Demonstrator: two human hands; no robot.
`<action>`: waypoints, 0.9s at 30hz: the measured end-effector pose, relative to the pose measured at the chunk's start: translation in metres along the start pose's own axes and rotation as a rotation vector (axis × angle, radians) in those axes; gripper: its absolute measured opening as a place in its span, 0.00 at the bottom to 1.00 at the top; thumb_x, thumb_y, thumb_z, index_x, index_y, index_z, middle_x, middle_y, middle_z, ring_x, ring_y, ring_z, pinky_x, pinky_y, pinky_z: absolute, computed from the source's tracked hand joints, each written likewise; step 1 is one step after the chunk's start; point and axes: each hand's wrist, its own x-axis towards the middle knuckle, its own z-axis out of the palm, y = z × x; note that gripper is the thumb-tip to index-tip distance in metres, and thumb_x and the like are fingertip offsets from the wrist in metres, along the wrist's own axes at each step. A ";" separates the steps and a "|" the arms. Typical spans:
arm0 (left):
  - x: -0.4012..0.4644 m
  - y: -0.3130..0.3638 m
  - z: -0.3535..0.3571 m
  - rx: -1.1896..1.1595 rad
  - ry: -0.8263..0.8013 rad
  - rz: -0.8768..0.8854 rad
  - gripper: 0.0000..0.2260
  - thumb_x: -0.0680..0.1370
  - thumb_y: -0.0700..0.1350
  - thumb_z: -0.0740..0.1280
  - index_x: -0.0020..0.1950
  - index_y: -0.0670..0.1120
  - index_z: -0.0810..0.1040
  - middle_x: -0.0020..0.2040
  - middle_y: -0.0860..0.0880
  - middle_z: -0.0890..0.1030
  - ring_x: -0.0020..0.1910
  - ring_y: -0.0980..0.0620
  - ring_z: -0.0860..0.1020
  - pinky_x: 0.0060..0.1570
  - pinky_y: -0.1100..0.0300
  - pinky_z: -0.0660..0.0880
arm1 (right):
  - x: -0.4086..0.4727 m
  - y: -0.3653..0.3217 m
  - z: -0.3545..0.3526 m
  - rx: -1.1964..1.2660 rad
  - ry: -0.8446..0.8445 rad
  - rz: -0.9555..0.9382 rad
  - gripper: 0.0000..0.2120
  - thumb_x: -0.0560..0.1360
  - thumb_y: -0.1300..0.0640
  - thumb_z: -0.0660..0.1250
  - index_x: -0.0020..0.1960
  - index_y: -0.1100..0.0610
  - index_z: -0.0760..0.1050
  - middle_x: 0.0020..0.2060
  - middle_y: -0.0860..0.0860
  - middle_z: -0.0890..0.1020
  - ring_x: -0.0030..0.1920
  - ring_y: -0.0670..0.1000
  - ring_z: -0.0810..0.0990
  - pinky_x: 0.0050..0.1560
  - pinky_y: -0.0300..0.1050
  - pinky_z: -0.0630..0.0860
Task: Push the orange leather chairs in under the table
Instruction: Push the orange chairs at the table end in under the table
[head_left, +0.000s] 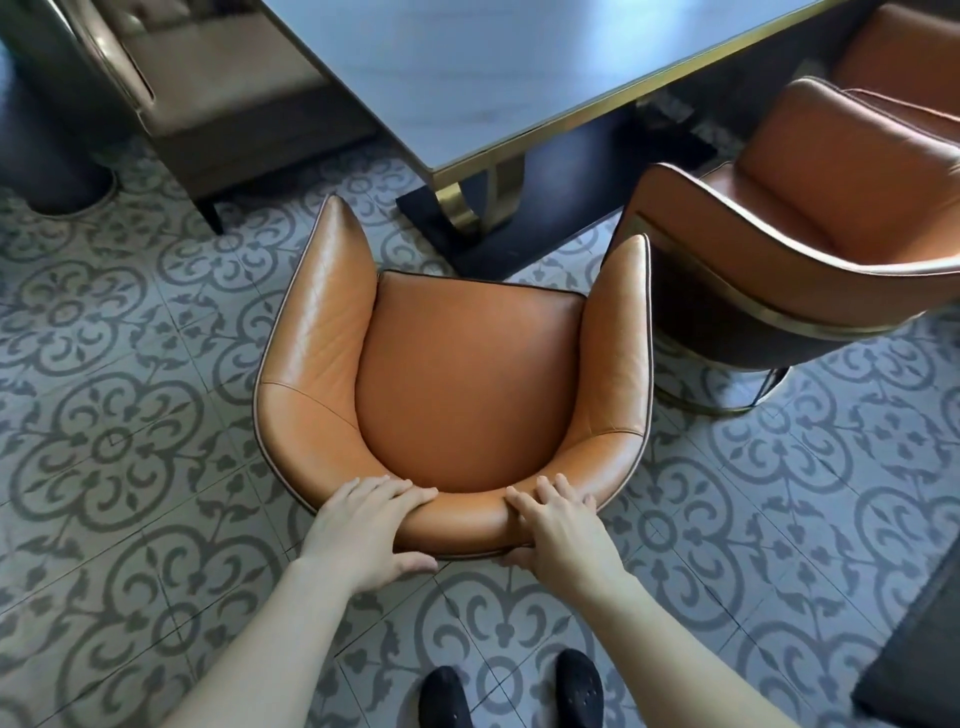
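Note:
An orange leather chair (467, 374) with curved arms stands right below me, its open front facing the corner of the grey table (467, 67) with a gold rim. My left hand (366, 530) grips the top of the backrest, fingers over the rim and thumb behind. My right hand (558, 530) grips the same backrest a little to the right. The seat stands wholly outside the table edge. A second orange chair (789, 223) sits to the right, beside the table's long side, turned at an angle.
The table's black and gold base (483, 208) stands just beyond the chair's front. A brown chair (208, 88) sits at the far left. A third orange chair (904, 57) shows at the top right. A dark object (919, 639) fills the lower right corner. My feet (514, 691) stand on patterned tiles.

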 end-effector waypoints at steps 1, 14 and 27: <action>0.000 -0.001 0.000 0.005 0.029 0.010 0.37 0.71 0.73 0.64 0.77 0.64 0.59 0.76 0.58 0.65 0.76 0.53 0.60 0.75 0.54 0.54 | 0.000 0.000 -0.001 -0.001 0.004 -0.004 0.37 0.75 0.40 0.73 0.78 0.50 0.64 0.68 0.57 0.72 0.71 0.62 0.65 0.63 0.63 0.71; 0.002 0.000 0.011 0.026 0.174 0.025 0.39 0.64 0.80 0.52 0.71 0.65 0.70 0.61 0.62 0.78 0.61 0.57 0.75 0.64 0.55 0.70 | 0.003 0.008 -0.010 0.031 0.012 -0.051 0.29 0.75 0.44 0.74 0.73 0.49 0.70 0.62 0.53 0.75 0.68 0.57 0.68 0.59 0.59 0.70; 0.034 0.044 0.000 -0.055 0.164 -0.058 0.39 0.65 0.79 0.53 0.74 0.66 0.64 0.70 0.62 0.72 0.70 0.57 0.68 0.71 0.55 0.60 | 0.028 0.064 -0.037 0.087 -0.013 -0.069 0.24 0.71 0.48 0.77 0.66 0.48 0.77 0.56 0.51 0.77 0.63 0.55 0.71 0.49 0.54 0.64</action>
